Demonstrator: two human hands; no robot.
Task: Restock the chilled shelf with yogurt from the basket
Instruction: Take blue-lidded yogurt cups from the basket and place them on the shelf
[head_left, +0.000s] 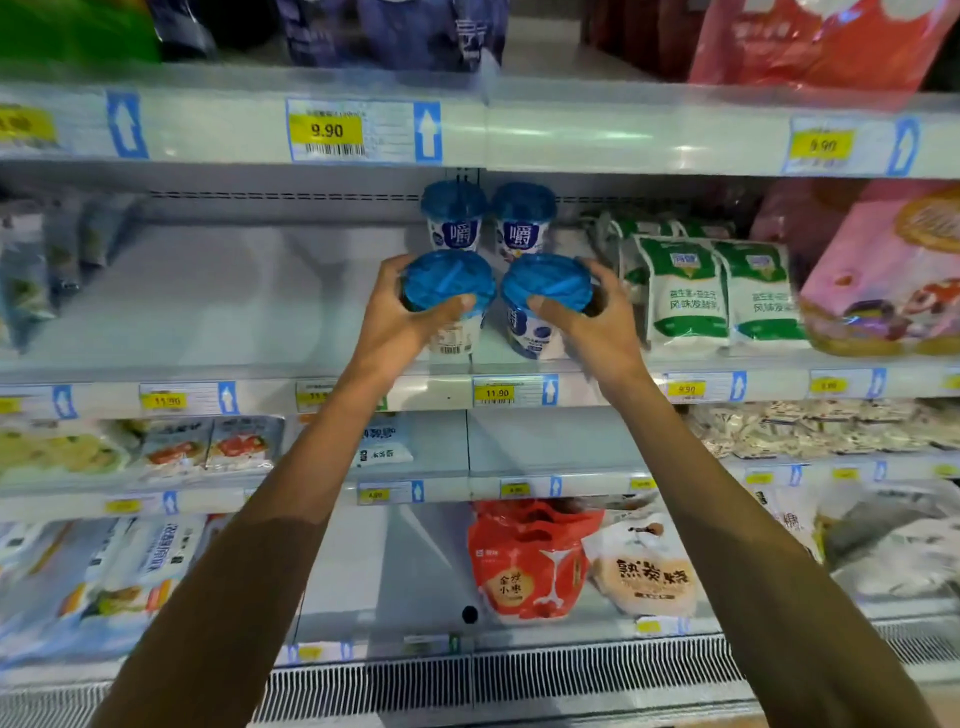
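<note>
Hands are working a chilled supermarket shelf (208, 332), each one carrying a white yogurt cup w/ a blue plastic lid. Left hand (400, 317) is wrapping fingers and thumb round the rim of the left-held cup (448, 291), closed tight on it just under the lid; right hand (597, 312) is doing the same w/ the right-held cup (545, 296), thumb pressing the front, fingers curling behind. Both cups are hanging at the shelf's front edge, side by side and nearly touching; whether their bases are resting on the shelf yet is unclear. Gripping near the top is probably keeping the bases free for setting down flat.

Behind them, two matching blue-lidded cups (488, 218) are standing upright at the back of the shelf, so the held pair is apparently going in as a front row, lined up w/ those. White-and-green dairy pouches (717, 291) are sitting just to the right, leaving a narrow lane for the right-hand cup; the shelf to the left is mostly bare. A yellow price tag reading 11.90 (496, 393) is marking the spot directly below. Basket isn't in view. Judging by the empty space, restocking is at an early stage.
</note>
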